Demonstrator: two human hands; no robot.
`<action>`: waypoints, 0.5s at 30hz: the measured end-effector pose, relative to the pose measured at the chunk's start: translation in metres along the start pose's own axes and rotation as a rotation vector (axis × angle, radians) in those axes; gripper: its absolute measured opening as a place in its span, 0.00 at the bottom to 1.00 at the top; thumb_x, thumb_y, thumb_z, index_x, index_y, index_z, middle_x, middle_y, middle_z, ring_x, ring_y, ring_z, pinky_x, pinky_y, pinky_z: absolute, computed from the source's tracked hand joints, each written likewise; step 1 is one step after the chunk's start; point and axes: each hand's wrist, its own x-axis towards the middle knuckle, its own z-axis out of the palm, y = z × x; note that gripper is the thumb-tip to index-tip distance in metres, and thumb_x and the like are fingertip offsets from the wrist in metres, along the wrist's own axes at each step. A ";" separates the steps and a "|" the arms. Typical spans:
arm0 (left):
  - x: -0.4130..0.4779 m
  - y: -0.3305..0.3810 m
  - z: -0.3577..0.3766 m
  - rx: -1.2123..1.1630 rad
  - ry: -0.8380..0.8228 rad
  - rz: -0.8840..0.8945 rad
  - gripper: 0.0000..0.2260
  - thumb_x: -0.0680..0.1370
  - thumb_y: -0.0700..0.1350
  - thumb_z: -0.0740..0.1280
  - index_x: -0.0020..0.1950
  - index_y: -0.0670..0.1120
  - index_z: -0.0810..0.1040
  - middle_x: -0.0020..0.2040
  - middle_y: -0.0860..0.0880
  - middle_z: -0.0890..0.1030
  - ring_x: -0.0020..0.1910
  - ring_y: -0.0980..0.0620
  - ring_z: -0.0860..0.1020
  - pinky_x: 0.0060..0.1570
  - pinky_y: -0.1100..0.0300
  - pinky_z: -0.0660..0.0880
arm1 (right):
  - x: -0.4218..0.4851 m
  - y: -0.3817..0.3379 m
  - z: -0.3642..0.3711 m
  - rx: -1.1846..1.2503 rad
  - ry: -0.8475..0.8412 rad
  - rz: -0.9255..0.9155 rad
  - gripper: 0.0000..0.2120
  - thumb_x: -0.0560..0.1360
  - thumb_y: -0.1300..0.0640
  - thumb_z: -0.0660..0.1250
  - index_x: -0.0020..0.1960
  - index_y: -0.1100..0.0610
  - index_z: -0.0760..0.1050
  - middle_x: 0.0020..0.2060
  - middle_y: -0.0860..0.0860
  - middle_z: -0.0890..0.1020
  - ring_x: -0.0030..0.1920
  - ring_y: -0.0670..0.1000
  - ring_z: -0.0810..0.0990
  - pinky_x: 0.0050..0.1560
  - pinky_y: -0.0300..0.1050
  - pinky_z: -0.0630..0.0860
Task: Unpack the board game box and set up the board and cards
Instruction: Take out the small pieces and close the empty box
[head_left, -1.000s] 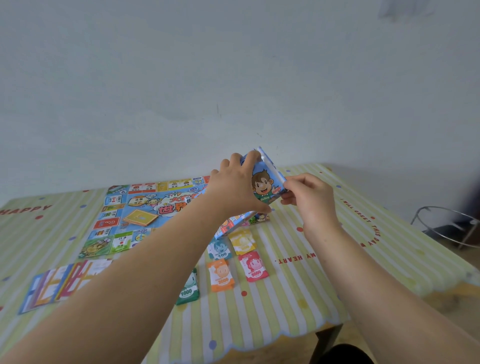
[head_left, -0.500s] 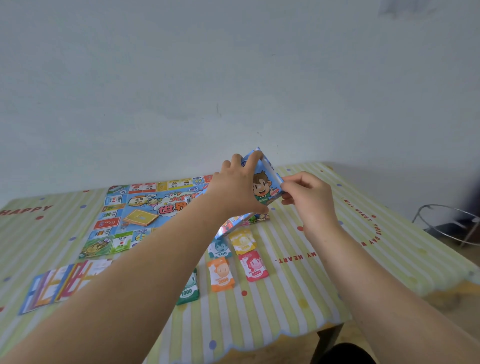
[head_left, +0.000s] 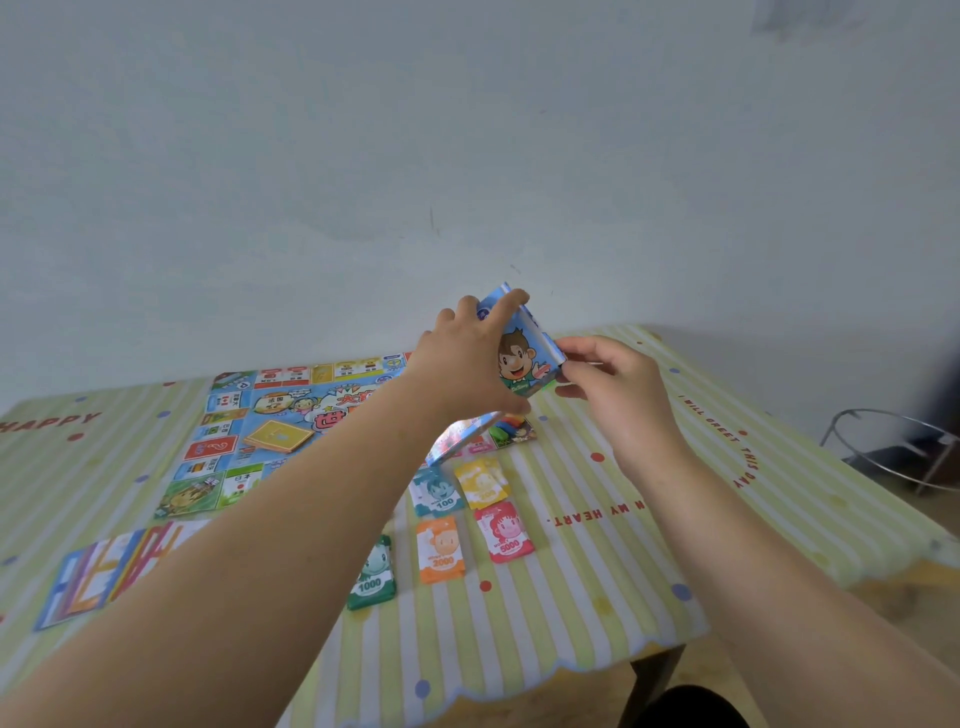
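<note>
Far left of the left hand (head_left: 470, 364): fanned property cards (head_left: 111, 569), game board (head_left: 270, 431) unfolded flat with a yellow card deck (head_left: 278, 439) on it. Beneath both hands: money stacks (head_left: 441, 543) in rows. Left hand clamped over the blue game box (head_left: 519, 353), now tilted steeper than a second ago, mouth toward the right hand (head_left: 618, 395). Right fingers pinched together at the box's lower edge; grip on box or contents not discernible. Probably last pieces coming out, setup nearly done.

Both forearms bare, no sleeves, rings or watch visible.
</note>
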 end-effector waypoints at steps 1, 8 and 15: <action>0.001 0.000 -0.002 -0.012 0.005 0.000 0.48 0.60 0.60 0.76 0.74 0.61 0.53 0.63 0.47 0.67 0.58 0.44 0.70 0.52 0.47 0.76 | 0.000 -0.001 0.000 0.005 -0.004 -0.024 0.13 0.76 0.67 0.64 0.49 0.51 0.81 0.43 0.48 0.83 0.44 0.49 0.83 0.43 0.36 0.79; 0.006 0.004 -0.013 -0.026 0.016 0.021 0.47 0.60 0.59 0.77 0.73 0.59 0.55 0.62 0.46 0.68 0.57 0.44 0.70 0.53 0.48 0.76 | 0.003 -0.002 -0.006 -0.037 0.012 -0.120 0.12 0.76 0.64 0.66 0.51 0.51 0.83 0.45 0.48 0.86 0.46 0.49 0.84 0.53 0.47 0.81; 0.008 0.008 -0.018 -0.033 -0.010 0.030 0.46 0.58 0.59 0.78 0.70 0.57 0.58 0.59 0.46 0.69 0.54 0.44 0.73 0.50 0.49 0.77 | 0.003 -0.009 -0.015 -0.075 -0.081 -0.131 0.11 0.74 0.64 0.70 0.46 0.48 0.83 0.44 0.46 0.86 0.48 0.46 0.84 0.54 0.45 0.80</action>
